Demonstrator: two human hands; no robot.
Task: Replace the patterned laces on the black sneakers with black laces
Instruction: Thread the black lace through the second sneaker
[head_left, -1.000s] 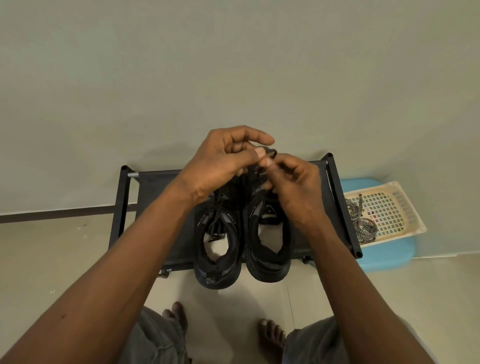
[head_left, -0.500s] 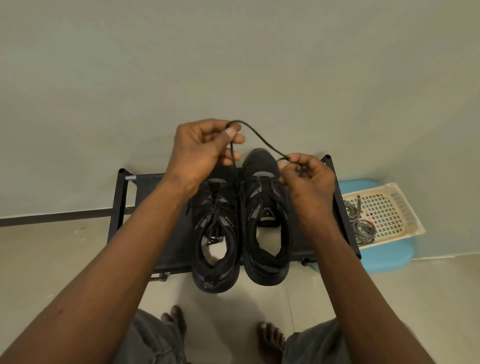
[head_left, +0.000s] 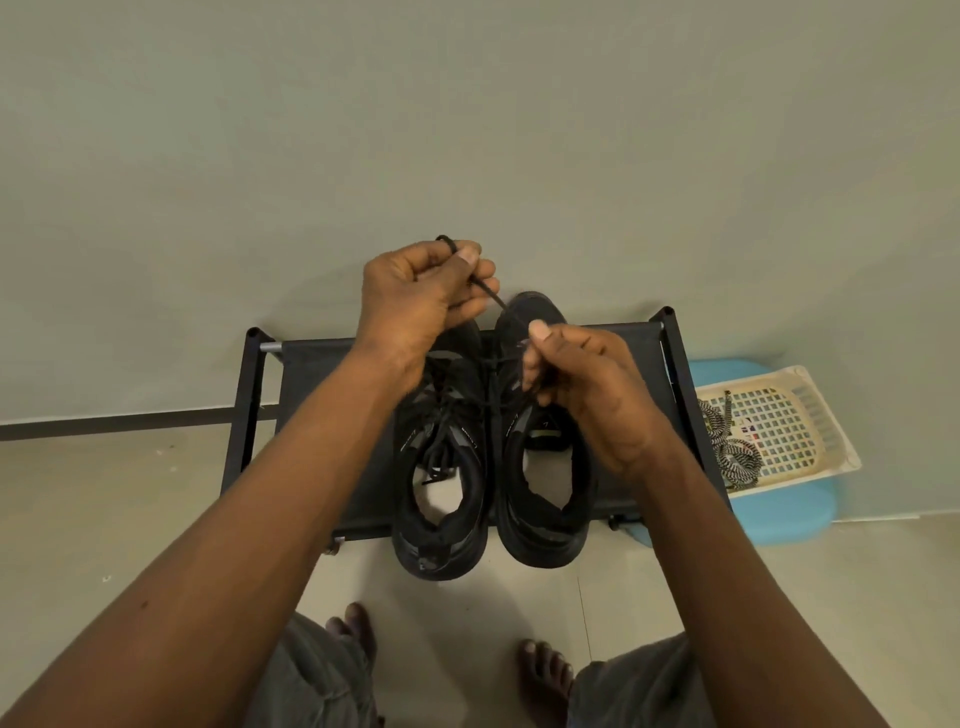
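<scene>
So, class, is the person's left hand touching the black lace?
Touching. The head view shows the left hand pinching the black lace between thumb and curled fingers.

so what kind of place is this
Most likely a home, perhaps by the entrance: a low shoe rack against a plain wall, a tiled floor and the person's bare feet.

A low black shoe rack (head_left: 322, 395) with a fabric shelf stands on a pale tiled floor (head_left: 104, 519), its back against a grey-green wall; two black shoes sit side by side at the middle of the shelf, toes toward the wall, heels overhanging the front edge: the left sneaker (head_left: 441, 540) and the right sneaker (head_left: 545, 530), touching; just right of the rack, a blue stool (head_left: 779, 519) on the floor carries a cream basket (head_left: 831, 441) holding patterned laces (head_left: 732, 452).
</scene>
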